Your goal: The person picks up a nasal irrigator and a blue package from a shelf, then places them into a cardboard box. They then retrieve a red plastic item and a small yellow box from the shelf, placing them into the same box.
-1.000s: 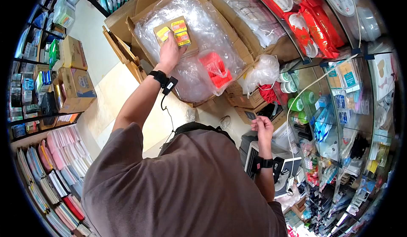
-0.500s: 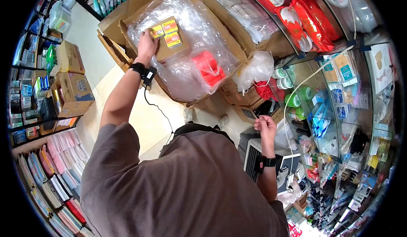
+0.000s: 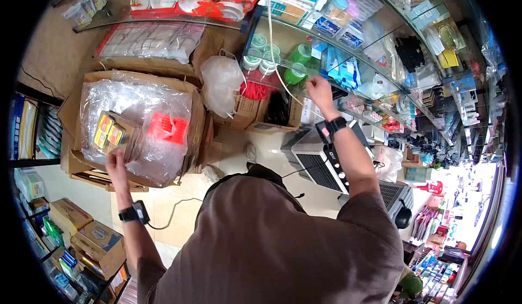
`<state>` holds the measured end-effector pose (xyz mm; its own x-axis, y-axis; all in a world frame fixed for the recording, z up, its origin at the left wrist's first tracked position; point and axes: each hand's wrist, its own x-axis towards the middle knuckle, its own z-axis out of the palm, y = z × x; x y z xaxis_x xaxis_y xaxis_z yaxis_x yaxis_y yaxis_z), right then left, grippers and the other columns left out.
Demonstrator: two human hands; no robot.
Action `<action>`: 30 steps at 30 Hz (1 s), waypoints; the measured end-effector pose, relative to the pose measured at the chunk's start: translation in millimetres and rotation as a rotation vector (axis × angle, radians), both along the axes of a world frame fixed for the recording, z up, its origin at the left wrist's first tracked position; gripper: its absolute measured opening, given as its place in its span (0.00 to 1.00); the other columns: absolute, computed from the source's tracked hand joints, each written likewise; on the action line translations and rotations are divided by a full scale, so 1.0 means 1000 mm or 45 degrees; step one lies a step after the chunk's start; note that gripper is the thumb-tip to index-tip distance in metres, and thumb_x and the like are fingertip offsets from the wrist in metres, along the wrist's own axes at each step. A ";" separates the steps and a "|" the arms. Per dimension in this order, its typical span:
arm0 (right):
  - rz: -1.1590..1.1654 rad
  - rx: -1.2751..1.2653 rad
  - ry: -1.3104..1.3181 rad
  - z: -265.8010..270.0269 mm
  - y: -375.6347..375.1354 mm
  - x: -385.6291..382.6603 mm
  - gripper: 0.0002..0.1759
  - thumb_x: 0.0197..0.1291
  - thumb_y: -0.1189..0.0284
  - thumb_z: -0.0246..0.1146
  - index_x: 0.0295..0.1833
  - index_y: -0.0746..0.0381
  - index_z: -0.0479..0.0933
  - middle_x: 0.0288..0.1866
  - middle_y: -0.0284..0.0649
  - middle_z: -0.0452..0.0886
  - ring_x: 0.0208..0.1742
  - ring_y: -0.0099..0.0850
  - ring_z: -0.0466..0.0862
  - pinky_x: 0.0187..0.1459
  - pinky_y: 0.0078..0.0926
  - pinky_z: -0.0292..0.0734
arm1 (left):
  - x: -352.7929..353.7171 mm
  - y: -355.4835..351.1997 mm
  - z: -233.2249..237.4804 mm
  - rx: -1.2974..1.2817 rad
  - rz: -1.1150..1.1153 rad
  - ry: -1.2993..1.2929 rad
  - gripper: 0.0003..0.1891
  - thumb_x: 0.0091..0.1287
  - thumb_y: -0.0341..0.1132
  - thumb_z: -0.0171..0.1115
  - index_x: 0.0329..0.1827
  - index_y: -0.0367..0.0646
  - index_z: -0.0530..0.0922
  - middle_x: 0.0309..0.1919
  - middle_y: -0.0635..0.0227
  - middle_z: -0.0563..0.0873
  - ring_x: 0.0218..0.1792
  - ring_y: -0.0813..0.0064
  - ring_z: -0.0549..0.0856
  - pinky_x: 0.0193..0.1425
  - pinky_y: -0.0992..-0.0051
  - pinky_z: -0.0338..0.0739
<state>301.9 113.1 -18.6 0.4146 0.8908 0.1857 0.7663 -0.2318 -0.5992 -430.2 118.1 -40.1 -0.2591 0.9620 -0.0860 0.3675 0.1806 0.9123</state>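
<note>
My left hand (image 3: 115, 163) is at the near edge of a stack of brown cardboard pieces (image 3: 132, 137), its fingers curled together. What they hold, if anything, is hidden. Yellow-and-red labelled packs (image 3: 109, 133) lie on top of the stack. Beside it is a bright red plastic item (image 3: 167, 128) under clear wrapping. Both rest on clear plastic film (image 3: 103, 102) in a large open carton (image 3: 197, 124). My right hand (image 3: 319, 91) is raised in front of the glass shelves, closed, near green cylindrical containers (image 3: 298, 64). I cannot make out anything inside its fingers.
A white plastic bag (image 3: 222, 84) hangs right of the carton. A white cord (image 3: 273, 38) runs down before the glass shelves. A grey-white slatted appliance (image 3: 321, 165) stands below my right forearm. More cartons (image 3: 100, 244) are at the lower left.
My view has turned rightward, so the carton appears further left. My left hand has come off the labelled packs to the stack's near edge. My right hand has reached forward toward the shelves.
</note>
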 end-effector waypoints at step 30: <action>-0.066 -0.243 -0.614 -0.046 0.219 0.157 0.28 0.57 0.70 0.65 0.66 0.62 0.77 0.64 0.55 0.82 0.68 0.55 0.79 0.70 0.52 0.71 | 0.240 -0.137 0.063 -0.307 -0.036 -0.322 0.10 0.76 0.37 0.63 0.49 0.39 0.82 0.35 0.70 0.87 0.34 0.80 0.84 0.36 0.79 0.75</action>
<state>458.8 332.2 -64.3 0.3667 0.9080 0.2027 0.9294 -0.3476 -0.1243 -190.4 -18.6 23.1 -0.1740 0.9127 -0.3698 0.1432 0.3950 0.9075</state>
